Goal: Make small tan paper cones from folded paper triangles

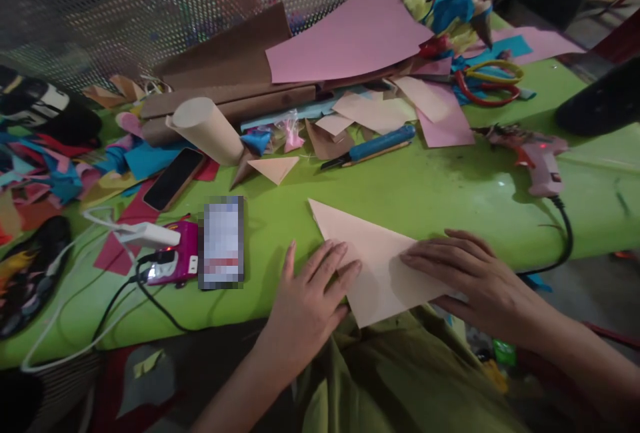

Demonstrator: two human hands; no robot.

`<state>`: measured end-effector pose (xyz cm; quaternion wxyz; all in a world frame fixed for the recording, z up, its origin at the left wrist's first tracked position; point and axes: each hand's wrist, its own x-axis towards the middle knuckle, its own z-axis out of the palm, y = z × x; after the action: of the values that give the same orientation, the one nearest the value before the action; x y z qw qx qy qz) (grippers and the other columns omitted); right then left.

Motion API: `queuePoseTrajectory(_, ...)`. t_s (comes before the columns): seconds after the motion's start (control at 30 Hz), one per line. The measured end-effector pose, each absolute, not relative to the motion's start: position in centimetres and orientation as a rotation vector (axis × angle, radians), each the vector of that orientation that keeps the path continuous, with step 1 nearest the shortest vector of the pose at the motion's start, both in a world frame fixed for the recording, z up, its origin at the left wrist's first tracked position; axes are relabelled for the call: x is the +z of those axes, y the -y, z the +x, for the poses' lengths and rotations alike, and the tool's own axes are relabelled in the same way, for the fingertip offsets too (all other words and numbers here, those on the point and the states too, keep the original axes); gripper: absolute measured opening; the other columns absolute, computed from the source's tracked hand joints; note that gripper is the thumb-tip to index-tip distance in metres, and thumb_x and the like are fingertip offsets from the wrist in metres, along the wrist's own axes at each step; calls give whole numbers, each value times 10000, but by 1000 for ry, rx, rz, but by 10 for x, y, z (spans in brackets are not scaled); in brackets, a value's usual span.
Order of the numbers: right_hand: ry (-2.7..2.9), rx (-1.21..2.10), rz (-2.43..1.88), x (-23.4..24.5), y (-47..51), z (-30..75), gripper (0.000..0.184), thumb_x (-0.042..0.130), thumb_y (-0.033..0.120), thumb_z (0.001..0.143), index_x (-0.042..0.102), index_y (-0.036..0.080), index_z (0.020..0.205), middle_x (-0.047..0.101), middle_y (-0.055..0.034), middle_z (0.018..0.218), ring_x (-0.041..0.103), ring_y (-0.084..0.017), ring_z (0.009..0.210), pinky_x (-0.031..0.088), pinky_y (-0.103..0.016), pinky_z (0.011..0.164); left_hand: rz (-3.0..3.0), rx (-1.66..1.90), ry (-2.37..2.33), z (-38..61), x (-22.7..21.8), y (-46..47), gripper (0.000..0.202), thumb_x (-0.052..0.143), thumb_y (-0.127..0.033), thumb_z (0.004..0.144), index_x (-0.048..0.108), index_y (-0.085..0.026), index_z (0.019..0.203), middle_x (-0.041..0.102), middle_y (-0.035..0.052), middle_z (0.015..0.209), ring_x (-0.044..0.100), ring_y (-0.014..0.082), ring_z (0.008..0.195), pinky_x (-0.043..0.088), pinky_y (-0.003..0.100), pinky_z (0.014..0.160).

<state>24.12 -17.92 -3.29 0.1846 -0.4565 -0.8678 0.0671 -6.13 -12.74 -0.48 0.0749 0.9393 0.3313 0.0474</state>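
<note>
A pale cream sheet of paper (383,263), folded to a triangular shape, lies at the front edge of the green table, its lower corner reaching over my lap. My left hand (313,293) rests on the paper's left side, fingers spread and the little finger pointing away from it. At the right side, my right hand (465,273) has its fingers over the upper edge and its thumb at the lower edge, holding the paper. Part of that right corner is hidden under the hand.
A glue gun (543,160) lies on the right, its cable over the table edge. Scissors (490,83), a blue cutter (383,143), paper scraps and a cream paper tube (207,130) lie behind. Left are phones (174,180) and a magenta power adapter (183,253) with cables.
</note>
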Motion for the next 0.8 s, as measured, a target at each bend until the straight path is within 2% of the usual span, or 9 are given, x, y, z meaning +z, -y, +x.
queuePoseTrajectory(0.17, 2439, 252, -1317, -33, 175, 252, 455, 544, 197, 960, 515, 257, 1411, 683, -74, 1298, 620, -260, 1170, 427, -459, 1036, 2756, 202, -1106, -60, -8, 136, 600, 717, -332, 859, 534, -240, 1422, 495, 134, 1525, 469, 330, 1397, 294, 655, 1175)
queuePoseTrajectory(0.4, 2363, 411, -1299, -22, 168, 254, 421, 550, 224, 945, 569, 282, 1362, 695, -76, 1239, 630, -266, 1075, 504, -424, 879, 2709, 270, -1161, -55, -14, 145, 637, 735, -318, 840, 530, -196, 1431, 583, 149, 1434, 535, 334, 1337, 234, 616, 1217)
queuePoseTrajectory(0.53, 2269, 479, -1303, -24, 162, 253, 378, 509, 197, 964, 617, 316, 1306, 715, -68, 1173, 639, -258, 1012, 506, -427, 850, 2624, 412, -1193, -51, -16, 147, 541, 725, -371, 852, 589, -239, 1359, 617, 139, 1396, 547, 335, 1326, 179, 634, 1211)
queuePoseTrajectory(0.7, 2175, 631, -1311, -21, 148, 250, 243, 507, 258, 991, 729, 284, 1084, 732, -88, 1039, 639, -247, 928, 513, -403, 785, 2492, 550, -1233, -48, -14, 146, 290, 632, -179, 903, 666, -259, 1180, 662, 96, 1333, 581, 280, 1295, 164, 592, 1203)
queuePoseTrajectory(0.8, 2118, 677, -1332, -14, 138, 242, 221, 513, 282, 1002, 728, 240, 975, 735, -95, 948, 642, -238, 891, 510, -376, 750, 2395, 713, -1298, -43, -14, 144, 187, 566, -151, 947, 676, -256, 1055, 712, 55, 1237, 640, 233, 1209, 204, 539, 1192)
